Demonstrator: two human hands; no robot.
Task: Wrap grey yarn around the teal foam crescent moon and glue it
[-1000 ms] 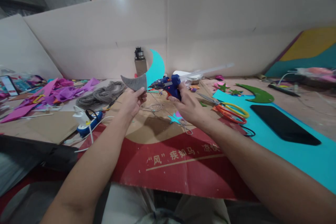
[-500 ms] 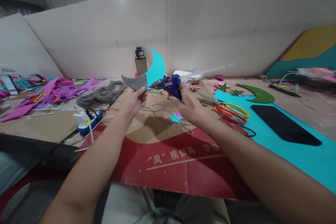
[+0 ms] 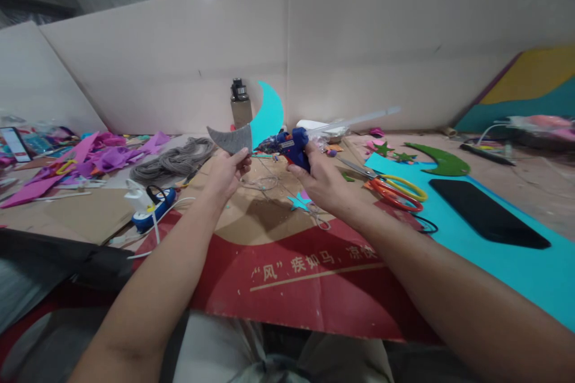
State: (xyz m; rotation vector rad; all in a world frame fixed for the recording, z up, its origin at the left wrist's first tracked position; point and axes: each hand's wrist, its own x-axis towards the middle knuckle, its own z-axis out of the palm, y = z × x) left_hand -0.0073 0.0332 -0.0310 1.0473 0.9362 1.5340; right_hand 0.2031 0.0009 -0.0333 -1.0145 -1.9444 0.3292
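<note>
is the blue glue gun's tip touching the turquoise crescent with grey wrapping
Cannot tell. The head view shows the tip of the blue glue gun at the edge of the turquoise crescent, but depth between them is unclear.

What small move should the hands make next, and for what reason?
Perhaps the right hand should squeeze a little glue from the glue gun onto the blue crescent beside its grey covering: the nozzle points at that border, the left hand holds the covered end, and the blue beyond is bare.
</note>
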